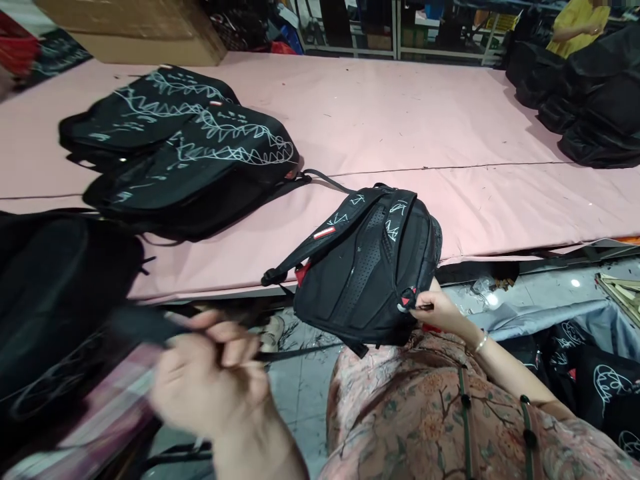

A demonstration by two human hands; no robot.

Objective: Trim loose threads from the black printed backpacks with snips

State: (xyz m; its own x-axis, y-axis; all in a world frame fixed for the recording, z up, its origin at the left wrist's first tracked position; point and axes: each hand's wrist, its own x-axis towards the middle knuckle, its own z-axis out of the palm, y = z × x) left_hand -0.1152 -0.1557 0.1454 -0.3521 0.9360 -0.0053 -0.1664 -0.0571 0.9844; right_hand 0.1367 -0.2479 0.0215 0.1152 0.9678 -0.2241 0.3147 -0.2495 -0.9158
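Note:
A black backpack (367, 267) lies with its padded back and shoulder straps facing up, half over the table's front edge and against my lap. My left hand (215, 373), smeared by motion, is closed on a black strap (305, 351) that stretches left from the backpack's bottom. A dark, blurred piece (145, 325) sticks out past those fingers; I cannot tell if it is the strap's end. At the backpack's lower right side, my right hand (443, 310) pinches a small black strap end (425, 307) beside a red and white patch (407, 300).
Two black backpacks with white scribble prints (225, 143) lie on the pink-covered table (390, 127). Another black bag (65, 267) is close on my left. Dark bags (600, 100) pile up at far right, near a person in yellow (575, 30). More printed bags (605, 380) sit low at right.

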